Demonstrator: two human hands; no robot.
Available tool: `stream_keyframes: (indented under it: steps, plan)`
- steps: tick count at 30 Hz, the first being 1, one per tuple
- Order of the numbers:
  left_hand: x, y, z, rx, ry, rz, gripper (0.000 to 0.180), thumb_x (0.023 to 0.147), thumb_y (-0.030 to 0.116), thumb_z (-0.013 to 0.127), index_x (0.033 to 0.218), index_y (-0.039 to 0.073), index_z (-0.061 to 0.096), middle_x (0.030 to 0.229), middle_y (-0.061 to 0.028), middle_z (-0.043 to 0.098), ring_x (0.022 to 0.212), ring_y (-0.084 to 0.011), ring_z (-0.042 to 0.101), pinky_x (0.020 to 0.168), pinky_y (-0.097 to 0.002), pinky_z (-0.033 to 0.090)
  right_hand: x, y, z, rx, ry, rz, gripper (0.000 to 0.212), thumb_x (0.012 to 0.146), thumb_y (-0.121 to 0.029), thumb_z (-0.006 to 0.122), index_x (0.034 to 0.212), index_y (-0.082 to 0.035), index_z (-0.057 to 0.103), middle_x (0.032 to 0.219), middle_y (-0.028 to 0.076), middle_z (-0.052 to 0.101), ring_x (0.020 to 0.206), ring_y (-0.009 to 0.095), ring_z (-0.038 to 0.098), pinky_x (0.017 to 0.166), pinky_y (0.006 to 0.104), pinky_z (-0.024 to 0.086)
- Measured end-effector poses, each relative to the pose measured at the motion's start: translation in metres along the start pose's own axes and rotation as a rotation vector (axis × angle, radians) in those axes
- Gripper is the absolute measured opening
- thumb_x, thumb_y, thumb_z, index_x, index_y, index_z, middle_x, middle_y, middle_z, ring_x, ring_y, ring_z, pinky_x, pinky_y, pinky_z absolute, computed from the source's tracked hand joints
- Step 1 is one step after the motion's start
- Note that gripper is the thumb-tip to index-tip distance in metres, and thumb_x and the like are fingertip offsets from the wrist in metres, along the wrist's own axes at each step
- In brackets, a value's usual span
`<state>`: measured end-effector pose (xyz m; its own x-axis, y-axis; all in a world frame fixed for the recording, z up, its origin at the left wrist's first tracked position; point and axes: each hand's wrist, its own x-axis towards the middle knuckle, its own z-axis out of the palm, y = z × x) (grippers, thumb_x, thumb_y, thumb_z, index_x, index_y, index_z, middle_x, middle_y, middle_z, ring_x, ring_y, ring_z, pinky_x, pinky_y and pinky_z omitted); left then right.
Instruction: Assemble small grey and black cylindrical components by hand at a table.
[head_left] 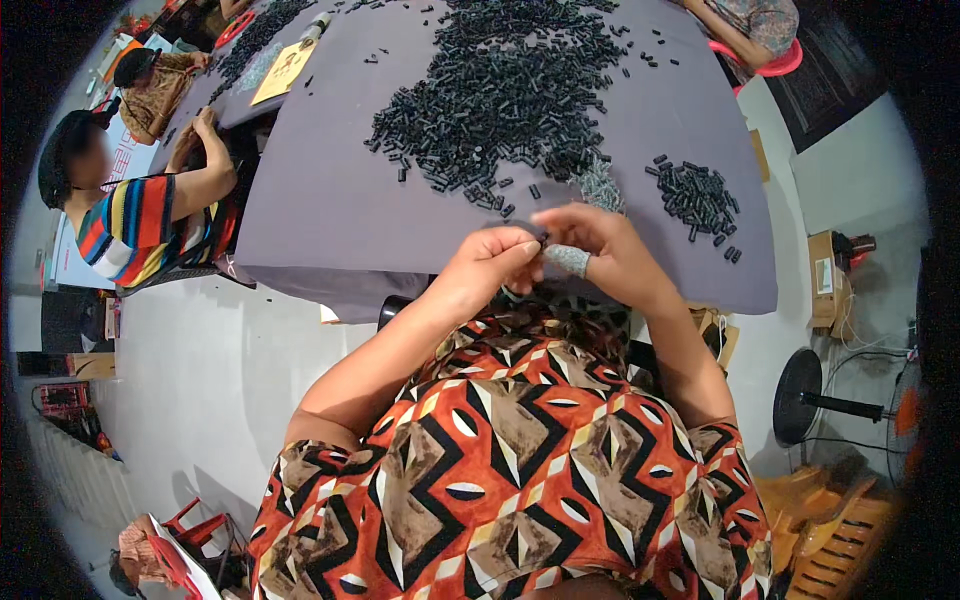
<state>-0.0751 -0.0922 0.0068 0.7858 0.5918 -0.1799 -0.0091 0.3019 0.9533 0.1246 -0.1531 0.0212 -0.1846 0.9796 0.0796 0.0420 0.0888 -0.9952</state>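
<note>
Small dark piece (pixel 545 239) is pinched between thumb and forefinger of the left hand (pixel 492 262), near the table's (pixel 320 200) front edge. Right hand (pixel 612 256) is curled close by, thumb wrapped in grey tape (pixel 568 261); its grip can't be told. Silvery parts (pixel 601 186) are heaped just beyond, between large black cylinder pile (pixel 500 110) and smaller pile (pixel 692 196).

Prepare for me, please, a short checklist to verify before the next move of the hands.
1. Left hand and right hand together at the near edge of the table: ok.
2. Grey cover on the right thumb: ok, in place.
3. Grip on the small dark piece between the hands: cannot tell, mostly hidden.
4. Small pile of black tubes separate from the big pile: ok.
5. Grey pieces separate from the big pile: not ok, they seem to touch.
</note>
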Motion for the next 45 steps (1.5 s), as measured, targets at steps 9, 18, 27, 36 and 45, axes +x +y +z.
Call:
stream_keyframes:
  steps: [9,18,27,36,45]
  plan:
    - [-0.001,0.005,0.004,0.016,0.062,0.007,0.021,0.097,0.016,0.055,0.093,0.002,0.069,0.078,0.0038,0.062,0.067,-0.0037,0.052,0.064,-0.0202,0.045,0.001,-0.023,0.022,-1.123,0.181,-0.289,0.039,0.069,-0.018,0.072,0.102,-0.004,0.059,0.089,0.014,0.057,0.083,0.032,0.061,0.068,0.0406,0.052]
    - [0.005,-0.010,-0.009,0.209,0.033,-0.077,0.019,0.096,0.015,0.057,0.091,0.002,0.070,0.080,0.0032,0.065,0.070,-0.0042,0.057,0.065,-0.0211,0.048,0.003,0.019,0.035,-1.147,0.106,-0.207,0.025,0.075,-0.023,0.068,0.085,-0.003,0.056,0.080,0.013,0.060,0.074,0.032,0.063,0.064,0.0424,0.052]
    - [0.009,-0.016,-0.012,0.214,0.044,-0.086,0.018,0.095,0.015,0.058,0.095,0.002,0.069,0.082,0.0020,0.067,0.070,-0.0044,0.058,0.064,-0.0208,0.050,-0.002,0.026,0.044,-1.172,0.175,-0.145,0.020,0.079,-0.022,0.063,0.088,-0.005,0.057,0.081,0.013,0.062,0.073,0.031,0.064,0.062,0.0432,0.052]
    - [0.003,-0.008,-0.007,0.086,0.055,-0.051,0.026,0.100,0.020,0.053,0.115,0.000,0.062,0.094,-0.0020,0.067,0.074,-0.0080,0.061,0.068,-0.0218,0.050,-0.010,-0.006,0.018,-0.796,0.278,0.127,0.025,0.082,-0.024,0.065,0.097,-0.006,0.059,0.095,0.016,0.062,0.087,0.037,0.062,0.074,0.0434,0.050]
    - [0.065,0.032,-0.027,1.259,0.320,0.565,0.023,0.087,0.009,0.062,0.110,0.006,0.063,0.095,-0.0122,0.062,0.083,-0.0297,0.065,0.073,-0.0377,0.051,-0.022,0.013,-0.094,-1.077,0.701,0.257,0.033,0.082,-0.012,0.063,0.114,-0.005,0.057,0.108,0.017,0.059,0.096,0.038,0.060,0.084,0.0443,0.047]
